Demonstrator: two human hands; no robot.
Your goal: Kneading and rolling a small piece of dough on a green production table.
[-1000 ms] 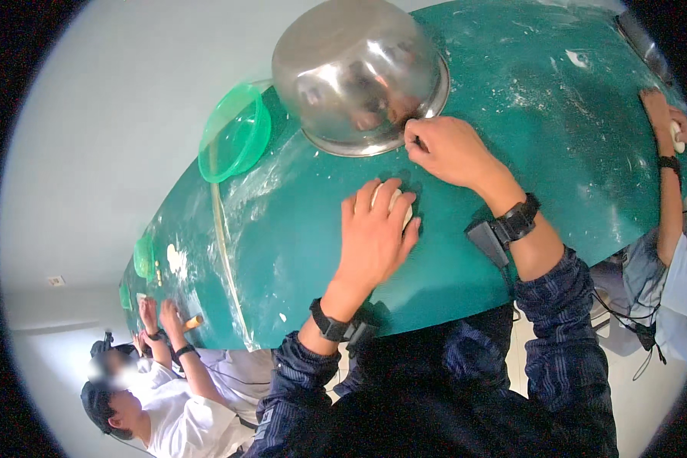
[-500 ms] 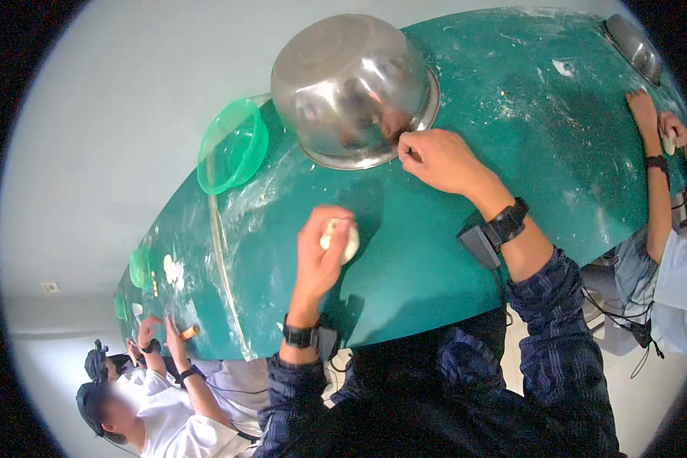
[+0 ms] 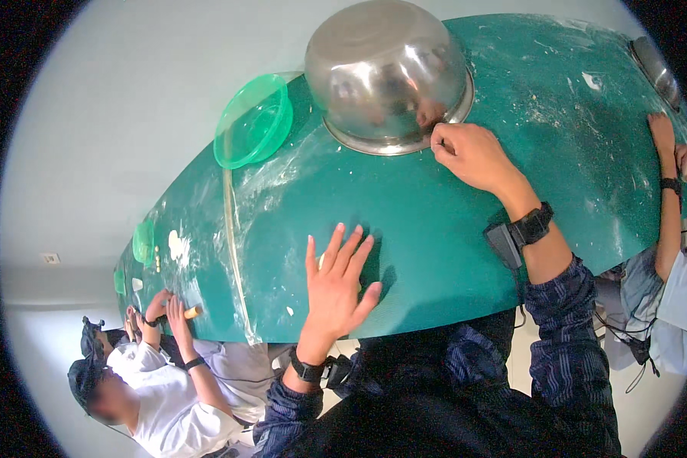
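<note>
My left hand (image 3: 342, 286) is palm down on the green table with its fingers spread over a pale dough ball (image 3: 321, 261), which is mostly hidden beneath them. My right hand (image 3: 466, 153) is curled, knuckles up, against the lower right rim of an upside-down steel bowl (image 3: 385, 69); whatever its fingertips hold, if anything, is out of sight.
Left of the bowl lies a green plastic basin (image 3: 253, 126) on the flour-streaked table (image 3: 557, 191). Co-workers' hands (image 3: 177, 320) are at the left, beside a wooden rod (image 3: 192, 311); another's hands (image 3: 662, 137) are at the right, below a dark metal object (image 3: 655, 70).
Half a second ago my left hand was wrapped round the dough; now its fingers are spread over it, nearer the table's front edge. My right hand stays curled by the bowl's rim.
</note>
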